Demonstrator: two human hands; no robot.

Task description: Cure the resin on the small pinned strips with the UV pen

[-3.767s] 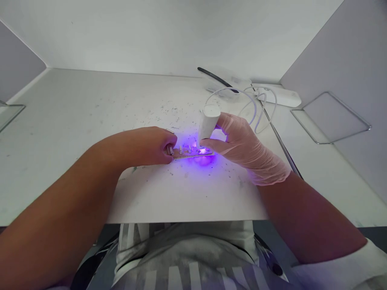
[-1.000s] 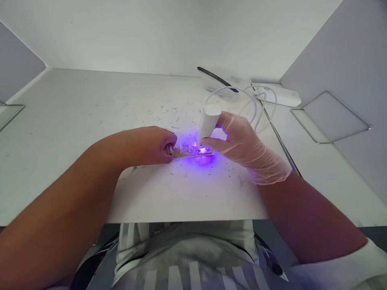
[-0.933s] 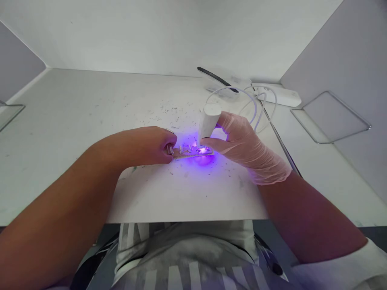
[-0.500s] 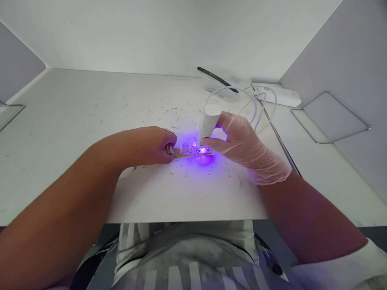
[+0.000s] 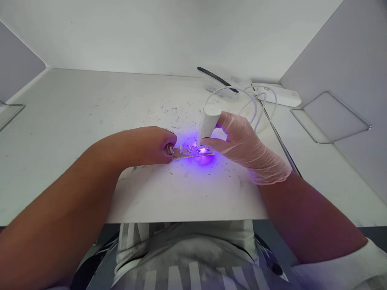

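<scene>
My bare left hand [image 5: 155, 146] pinches the left end of a thin, narrow strip [image 5: 184, 155] that carries several small clear pieces standing along it. The strip is low over the white table, its exact kind too small to make out. In my right hand [image 5: 237, 139], which wears a clear thin glove, is a white handheld UV lamp [image 5: 209, 119], held upright with its head down at the strip's right end. Violet light from it spreads over the strip and the tabletop. My right fingertips are partly hidden behind the lamp.
Dark specks lie scattered over the white table [image 5: 75, 104]. Behind my right hand are a black nail file [image 5: 217, 79], clear plastic packaging [image 5: 222, 92] and a looped white cable [image 5: 255, 108]. A white box [image 5: 282, 96] sits at the back right, near a metal wire frame [image 5: 329, 117].
</scene>
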